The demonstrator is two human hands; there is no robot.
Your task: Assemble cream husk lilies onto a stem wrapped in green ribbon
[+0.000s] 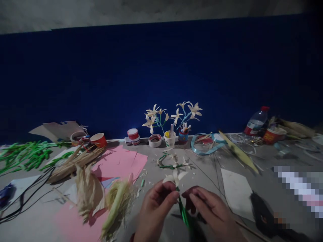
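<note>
the left grip (156, 202), thumb and fingers pinched together, holds the flower (177, 177) at its base, a green strip (184, 214) trailing below, while the right grip (211, 205) curls just beside, its hold impossible to tell, with the wreath (174, 167) just beyond both and the white cup (169, 139) farther out on the worktop (202, 165).

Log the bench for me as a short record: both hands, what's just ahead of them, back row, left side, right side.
Left hand: pinching a white flower near its base
Right hand: fingers bent, beside the green stem; contact unclear
Just ahead: green-and-white wreath
Back row: red-and-white jars, white cup, two flower sprays
Left side: pink paper, dried husks, green stems pile
Right side: red-capped bottle, blue ribbon
</note>
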